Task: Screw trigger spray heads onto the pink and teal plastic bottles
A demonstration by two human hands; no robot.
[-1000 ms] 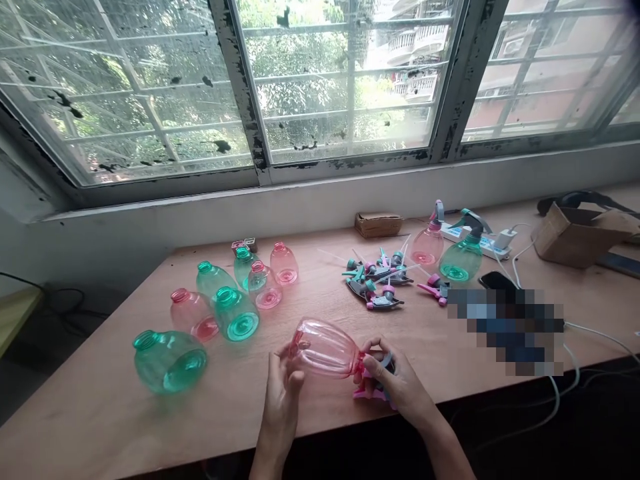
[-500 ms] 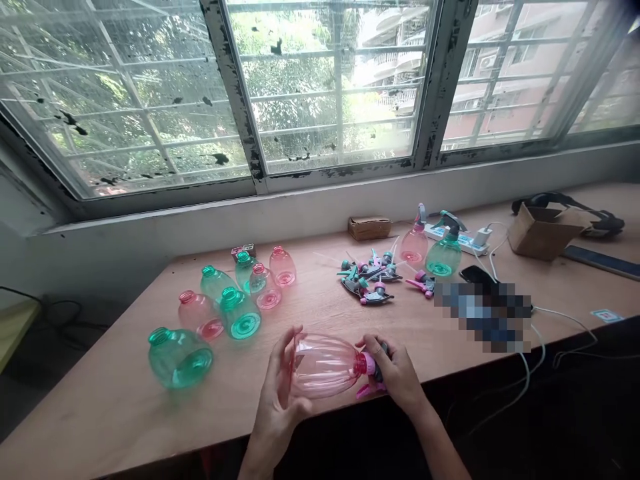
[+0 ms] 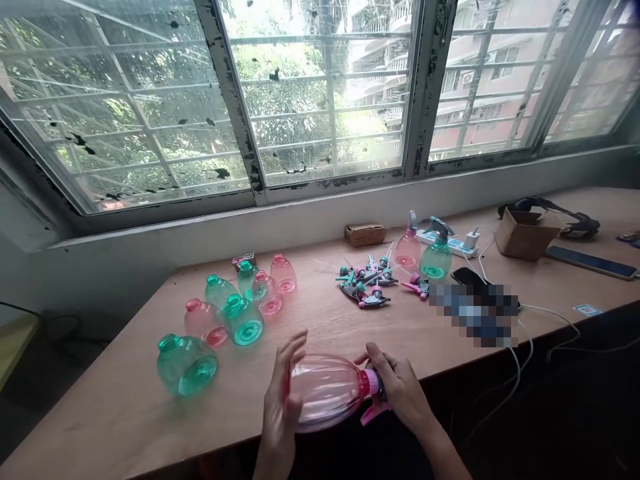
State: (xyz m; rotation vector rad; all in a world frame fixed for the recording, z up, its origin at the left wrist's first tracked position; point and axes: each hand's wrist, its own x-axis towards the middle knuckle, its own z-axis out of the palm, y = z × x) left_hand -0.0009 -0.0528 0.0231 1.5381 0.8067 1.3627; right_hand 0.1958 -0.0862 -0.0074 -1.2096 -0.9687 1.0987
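The right hand (image 3: 400, 390) is closed around the pink spray head (image 3: 374, 408) at the neck of a pink bottle (image 3: 325, 390). The left hand (image 3: 283, 393) cups the bottle's base with its fingers spread. The bottle lies on its side, held at the near edge of the wooden table (image 3: 100, 413). To the left a green bottle (image 3: 187, 365) lies alone, with a cluster of empty bottles (image 3: 240, 300) behind it. Farther back lies a pile of spray heads (image 3: 363, 283), and beside it stand two assembled sprayers (image 3: 423, 252).

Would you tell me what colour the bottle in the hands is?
The bottle is translucent pink; head view.
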